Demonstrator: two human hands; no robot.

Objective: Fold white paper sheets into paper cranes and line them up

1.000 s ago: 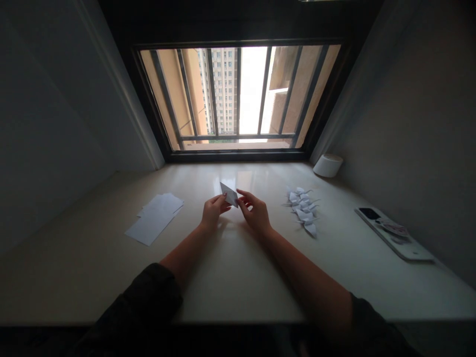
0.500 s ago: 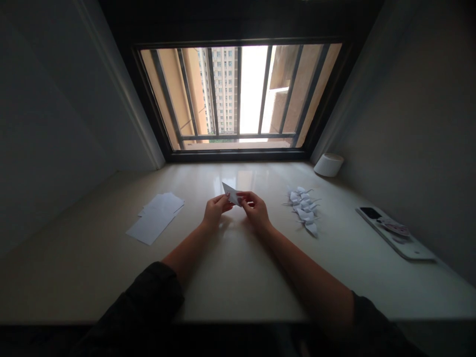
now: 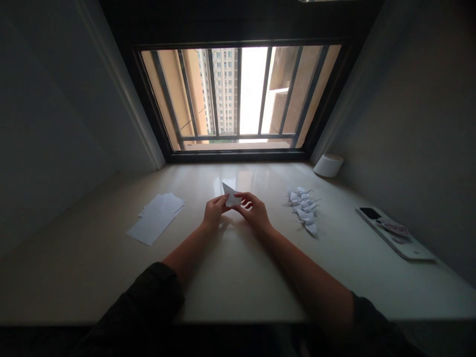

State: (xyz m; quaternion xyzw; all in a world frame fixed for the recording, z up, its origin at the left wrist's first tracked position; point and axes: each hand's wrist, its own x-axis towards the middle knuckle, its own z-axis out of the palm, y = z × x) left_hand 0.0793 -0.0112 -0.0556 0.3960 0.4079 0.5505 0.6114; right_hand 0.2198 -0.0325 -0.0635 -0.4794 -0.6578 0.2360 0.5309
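Note:
A small piece of folded white paper [image 3: 232, 197] with a pointed upper left corner is held between my two hands, just above the white surface. My left hand [image 3: 214, 210] pinches its left side between thumb and fingers. On the paper's right side, my right hand [image 3: 254, 210] grips the edge with the thumb low and the fingertips on its face. To the right lie several folded paper cranes [image 3: 305, 210] in a cluster. Left of my hands rests a stack of white paper sheets [image 3: 156, 218], slightly fanned out.
A phone [image 3: 397, 235] with a decorated case lies at the right by the wall. A white cylindrical object [image 3: 328, 165] stands in the back right corner. Behind the white countertop [image 3: 238, 277] is a barred window [image 3: 238, 99] in a dark frame.
My right thumb has shifted lower and toward the left, and the right fingers have moved on the paper, so more of its face shows. My left hand stays almost still.

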